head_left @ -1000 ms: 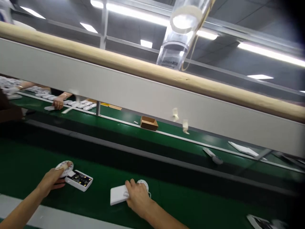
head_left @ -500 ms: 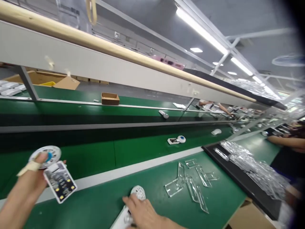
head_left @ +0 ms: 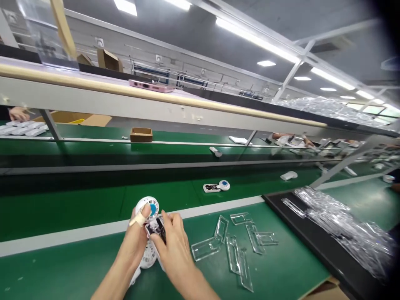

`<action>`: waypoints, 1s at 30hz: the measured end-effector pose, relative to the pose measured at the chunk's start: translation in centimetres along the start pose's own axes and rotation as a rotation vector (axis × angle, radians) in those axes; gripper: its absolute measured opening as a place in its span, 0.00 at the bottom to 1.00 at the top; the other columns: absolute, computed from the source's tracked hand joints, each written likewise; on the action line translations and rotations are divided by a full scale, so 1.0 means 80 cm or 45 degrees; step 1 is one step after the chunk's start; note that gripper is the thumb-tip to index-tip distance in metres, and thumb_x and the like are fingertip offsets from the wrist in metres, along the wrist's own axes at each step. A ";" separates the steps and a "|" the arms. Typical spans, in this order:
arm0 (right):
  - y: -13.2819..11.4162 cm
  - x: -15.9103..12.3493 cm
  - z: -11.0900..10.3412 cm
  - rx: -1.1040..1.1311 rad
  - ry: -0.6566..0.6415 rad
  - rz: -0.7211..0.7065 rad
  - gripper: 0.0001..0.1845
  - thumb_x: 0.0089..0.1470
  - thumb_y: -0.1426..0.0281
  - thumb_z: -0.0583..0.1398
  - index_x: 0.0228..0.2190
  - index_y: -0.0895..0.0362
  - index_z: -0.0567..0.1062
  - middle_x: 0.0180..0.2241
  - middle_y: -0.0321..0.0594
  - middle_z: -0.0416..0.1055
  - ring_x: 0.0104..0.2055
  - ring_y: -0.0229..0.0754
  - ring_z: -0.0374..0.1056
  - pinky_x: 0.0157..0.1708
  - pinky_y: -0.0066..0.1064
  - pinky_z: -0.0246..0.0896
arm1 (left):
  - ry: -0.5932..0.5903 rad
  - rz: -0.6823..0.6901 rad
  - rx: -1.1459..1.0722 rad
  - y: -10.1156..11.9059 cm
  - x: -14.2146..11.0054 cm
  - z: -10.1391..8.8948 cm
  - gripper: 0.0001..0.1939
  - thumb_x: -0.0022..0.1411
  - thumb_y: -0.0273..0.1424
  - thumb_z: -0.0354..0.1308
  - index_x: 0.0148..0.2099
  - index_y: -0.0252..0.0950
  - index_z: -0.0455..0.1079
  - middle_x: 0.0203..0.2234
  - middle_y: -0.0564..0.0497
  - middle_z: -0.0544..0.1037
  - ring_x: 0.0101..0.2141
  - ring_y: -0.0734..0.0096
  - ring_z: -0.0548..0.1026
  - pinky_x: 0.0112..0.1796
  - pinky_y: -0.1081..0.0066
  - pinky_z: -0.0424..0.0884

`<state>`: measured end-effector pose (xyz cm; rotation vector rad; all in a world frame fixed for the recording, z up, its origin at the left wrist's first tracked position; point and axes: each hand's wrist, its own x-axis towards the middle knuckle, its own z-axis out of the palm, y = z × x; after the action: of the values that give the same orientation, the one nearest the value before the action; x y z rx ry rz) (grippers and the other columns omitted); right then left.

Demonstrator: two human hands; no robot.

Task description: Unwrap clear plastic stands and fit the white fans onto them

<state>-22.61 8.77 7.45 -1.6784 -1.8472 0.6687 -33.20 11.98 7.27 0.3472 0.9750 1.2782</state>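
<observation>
My left hand (head_left: 133,246), with tape round its thumb, grips the round head of an open white handheld fan (head_left: 142,204) with a blue centre. My right hand (head_left: 178,254) closes over the fan's rectangular handle, fingers and thumb on its exposed dark circuit board (head_left: 158,227). Part of the board is hidden by those fingers. Beneath both hands, a second white fan piece with a round grille (head_left: 148,256) lies on the green bench, partly covered. Several clear plastic trays (head_left: 206,248) lie just right of my right hand.
On the green belt ahead lies another open fan (head_left: 224,185), with a white piece (head_left: 289,176) farther right. A black tray (head_left: 312,233) holds piled clear plastic parts. A small brown box (head_left: 141,134) stands beyond. A co-worker's hand (head_left: 19,113) is far left.
My left hand has brought the open fan rightward to my right hand. My right hand has left the fan piece on the bench and now grips the held fan's handle.
</observation>
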 end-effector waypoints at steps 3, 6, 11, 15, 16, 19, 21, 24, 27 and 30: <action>0.016 -0.002 -0.005 -0.087 0.079 0.017 0.28 0.52 0.73 0.55 0.56 0.59 0.61 0.44 0.49 0.62 0.47 0.52 0.60 0.45 0.46 0.63 | -0.012 0.006 -0.005 -0.027 -0.008 0.031 0.22 0.50 0.39 0.65 0.46 0.39 0.67 0.36 0.49 0.76 0.35 0.65 0.76 0.36 0.70 0.73; 0.041 -0.007 -0.010 -0.177 0.101 0.001 0.28 0.54 0.72 0.54 0.57 0.59 0.60 0.46 0.53 0.63 0.47 0.55 0.60 0.46 0.52 0.61 | 0.033 0.066 0.042 -0.049 -0.006 0.051 0.23 0.51 0.39 0.65 0.49 0.44 0.66 0.37 0.51 0.76 0.37 0.67 0.76 0.39 0.71 0.72; 0.088 -0.023 -0.035 -0.234 -0.011 -0.019 0.31 0.59 0.67 0.51 0.62 0.50 0.50 0.48 0.50 0.64 0.48 0.56 0.63 0.44 0.52 0.63 | 0.167 0.057 -0.007 -0.078 -0.001 0.075 0.18 0.50 0.37 0.65 0.44 0.40 0.68 0.37 0.51 0.76 0.37 0.67 0.75 0.37 0.72 0.73; 0.115 -0.027 -0.063 -0.169 -0.139 0.048 0.35 0.58 0.68 0.53 0.62 0.46 0.44 0.43 0.45 0.67 0.45 0.52 0.67 0.40 0.45 0.66 | -0.007 0.025 -0.015 -0.102 -0.003 0.087 0.25 0.47 0.42 0.66 0.47 0.39 0.69 0.42 0.48 0.76 0.44 0.61 0.74 0.41 0.70 0.72; 0.121 -0.027 -0.067 -0.163 -0.118 0.033 0.35 0.58 0.68 0.54 0.62 0.46 0.44 0.44 0.45 0.67 0.47 0.52 0.67 0.42 0.45 0.65 | -0.053 -0.019 0.005 -0.108 -0.003 0.088 0.27 0.45 0.43 0.67 0.47 0.38 0.70 0.44 0.47 0.76 0.46 0.59 0.73 0.43 0.69 0.72; 0.135 -0.028 -0.072 -0.212 -0.041 -0.062 0.37 0.56 0.64 0.57 0.62 0.49 0.46 0.46 0.46 0.67 0.50 0.54 0.64 0.48 0.48 0.61 | -0.118 -0.237 0.159 -0.125 -0.001 0.087 0.28 0.41 0.41 0.70 0.45 0.36 0.73 0.44 0.44 0.76 0.49 0.56 0.71 0.46 0.68 0.71; 0.142 -0.032 -0.074 -0.244 -0.032 -0.099 0.38 0.54 0.65 0.59 0.62 0.51 0.48 0.46 0.47 0.67 0.49 0.54 0.64 0.48 0.50 0.61 | -0.114 -0.319 0.276 -0.133 0.002 0.087 0.26 0.39 0.38 0.71 0.43 0.34 0.74 0.43 0.43 0.77 0.49 0.55 0.71 0.46 0.67 0.70; 0.154 -0.034 -0.081 -0.126 0.026 -0.061 0.33 0.56 0.65 0.57 0.60 0.52 0.53 0.52 0.50 0.62 0.53 0.55 0.61 0.49 0.50 0.60 | -0.012 -0.190 0.334 -0.142 0.003 0.089 0.26 0.37 0.40 0.72 0.40 0.34 0.74 0.41 0.44 0.78 0.49 0.54 0.71 0.43 0.67 0.71; 0.170 -0.022 -0.083 0.279 0.222 0.191 0.23 0.62 0.63 0.45 0.55 0.55 0.62 0.52 0.48 0.63 0.53 0.48 0.61 0.50 0.43 0.59 | 0.062 0.058 0.321 -0.147 -0.001 0.097 0.26 0.39 0.43 0.70 0.40 0.37 0.72 0.42 0.47 0.77 0.49 0.54 0.71 0.41 0.69 0.72; 0.185 0.003 -0.070 0.752 0.377 0.569 0.26 0.62 0.58 0.41 0.35 0.57 0.73 0.34 0.43 0.72 0.39 0.44 0.68 0.40 0.35 0.64 | 0.039 0.219 0.433 -0.155 -0.006 0.106 0.25 0.41 0.46 0.68 0.42 0.41 0.72 0.44 0.49 0.76 0.50 0.53 0.70 0.44 0.67 0.72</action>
<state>-8.05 10.44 1.38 -1.6643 -0.9430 0.9690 -18.78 10.22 3.60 0.6881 1.2120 1.2731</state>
